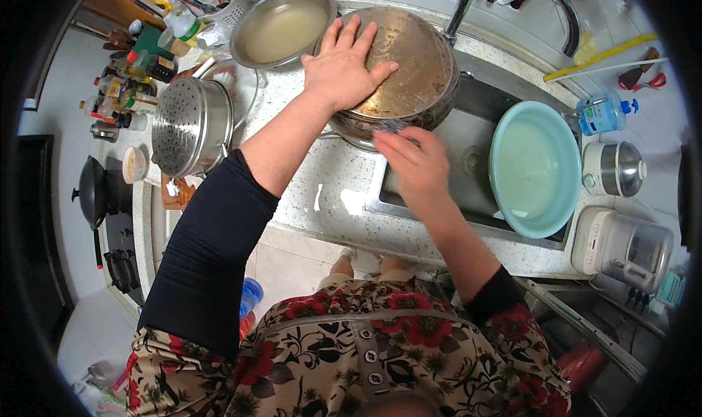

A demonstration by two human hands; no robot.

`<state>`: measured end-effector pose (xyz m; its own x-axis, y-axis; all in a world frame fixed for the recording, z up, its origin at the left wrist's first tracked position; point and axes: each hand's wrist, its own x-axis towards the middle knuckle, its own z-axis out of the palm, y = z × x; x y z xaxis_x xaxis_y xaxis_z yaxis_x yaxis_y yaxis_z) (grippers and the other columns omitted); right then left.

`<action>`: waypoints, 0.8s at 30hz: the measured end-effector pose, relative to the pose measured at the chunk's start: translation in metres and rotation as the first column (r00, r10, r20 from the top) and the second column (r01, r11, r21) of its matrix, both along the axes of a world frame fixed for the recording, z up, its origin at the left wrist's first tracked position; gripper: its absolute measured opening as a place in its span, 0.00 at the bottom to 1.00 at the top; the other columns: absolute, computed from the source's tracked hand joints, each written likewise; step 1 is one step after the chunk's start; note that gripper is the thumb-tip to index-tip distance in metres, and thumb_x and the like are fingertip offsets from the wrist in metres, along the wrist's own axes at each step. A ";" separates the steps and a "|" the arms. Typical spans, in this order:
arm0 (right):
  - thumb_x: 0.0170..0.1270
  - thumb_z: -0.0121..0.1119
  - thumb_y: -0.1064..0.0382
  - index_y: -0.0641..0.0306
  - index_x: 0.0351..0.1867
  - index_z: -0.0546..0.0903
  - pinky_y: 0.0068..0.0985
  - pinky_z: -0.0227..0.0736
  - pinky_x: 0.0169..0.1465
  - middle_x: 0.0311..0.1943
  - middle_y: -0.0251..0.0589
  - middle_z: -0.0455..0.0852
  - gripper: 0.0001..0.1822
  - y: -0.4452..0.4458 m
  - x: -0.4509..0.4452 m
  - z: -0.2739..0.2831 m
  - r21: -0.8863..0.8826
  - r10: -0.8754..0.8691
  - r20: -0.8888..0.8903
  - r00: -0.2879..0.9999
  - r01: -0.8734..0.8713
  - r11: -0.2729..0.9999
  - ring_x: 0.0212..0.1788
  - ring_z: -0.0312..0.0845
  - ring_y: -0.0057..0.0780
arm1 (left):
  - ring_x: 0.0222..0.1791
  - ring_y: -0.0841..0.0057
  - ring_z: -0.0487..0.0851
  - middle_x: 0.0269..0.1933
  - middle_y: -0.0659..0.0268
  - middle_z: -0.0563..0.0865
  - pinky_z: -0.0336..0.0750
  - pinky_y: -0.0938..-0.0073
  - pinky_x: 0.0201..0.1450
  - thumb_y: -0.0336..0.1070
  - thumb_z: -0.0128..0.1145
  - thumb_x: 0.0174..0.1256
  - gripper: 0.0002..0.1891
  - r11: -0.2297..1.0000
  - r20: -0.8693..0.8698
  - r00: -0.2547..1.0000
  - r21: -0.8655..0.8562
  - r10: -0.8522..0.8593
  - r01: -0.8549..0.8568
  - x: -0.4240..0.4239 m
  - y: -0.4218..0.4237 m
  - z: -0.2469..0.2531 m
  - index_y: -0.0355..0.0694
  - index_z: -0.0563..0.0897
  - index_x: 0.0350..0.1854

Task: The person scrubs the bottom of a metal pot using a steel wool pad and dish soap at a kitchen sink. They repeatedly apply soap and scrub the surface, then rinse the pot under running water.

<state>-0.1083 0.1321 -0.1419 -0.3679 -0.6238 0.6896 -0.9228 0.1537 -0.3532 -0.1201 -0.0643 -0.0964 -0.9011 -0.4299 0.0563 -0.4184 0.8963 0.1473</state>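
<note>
A large metal pot (417, 60) rests bottom up on the counter's edge and partly over the sink, its base browned and stained. My left hand (345, 66) presses flat on that base with the fingers spread. At the pot's near side wall, my right hand (419, 165) grips a steel wool scourer (392, 126) and holds it against the metal. The scourer is mostly covered by my fingers. Below the rim, a handle (329, 136) sticks out to the left.
A steel basin (282, 30) of cloudy liquid stands behind my left hand. On the left are a steamer pot (192, 126) and several bottles (131, 88). A turquoise basin (535, 170) with cloudy water sits over the right of the sink (406, 189), below the faucet (458, 11).
</note>
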 end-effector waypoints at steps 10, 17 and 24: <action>0.48 0.65 0.69 0.60 0.39 0.89 0.25 0.76 0.47 0.43 0.28 0.89 0.14 0.003 -0.009 0.002 -0.026 0.013 -0.022 1.000 -0.013 1.000 0.45 0.81 0.28 | 0.81 0.69 0.46 0.81 0.71 0.52 0.58 0.33 0.69 0.73 0.47 0.65 0.43 1.000 0.013 1.000 0.010 0.000 0.000 0.001 0.001 -0.001 0.57 0.58 0.79; 0.52 0.64 0.68 0.60 0.43 0.88 0.28 0.74 0.51 0.52 0.28 0.87 0.15 -0.036 0.005 -0.003 0.022 0.165 -0.050 0.985 -0.164 0.986 0.51 0.80 0.29 | 0.81 0.69 0.46 0.82 0.71 0.51 0.57 0.32 0.70 0.72 0.47 0.65 0.43 0.999 -0.001 1.000 0.046 -0.010 0.010 0.000 -0.007 -0.002 0.57 0.59 0.79; 0.54 0.64 0.67 0.60 0.45 0.88 0.27 0.72 0.52 0.50 0.28 0.87 0.15 -0.011 0.001 -0.008 -0.011 0.029 -0.028 0.999 -0.029 1.000 0.51 0.79 0.28 | 0.81 0.70 0.45 0.81 0.70 0.52 0.57 0.32 0.70 0.72 0.47 0.66 0.42 1.000 0.001 1.000 0.013 -0.013 0.013 -0.002 0.001 -0.004 0.58 0.58 0.79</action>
<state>-0.1070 0.1216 -0.1496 -0.3302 -0.6258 0.7066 -0.9364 0.1231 -0.3286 -0.1217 -0.0629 -0.1000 -0.9067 -0.4189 0.0492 -0.4070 0.8995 0.1587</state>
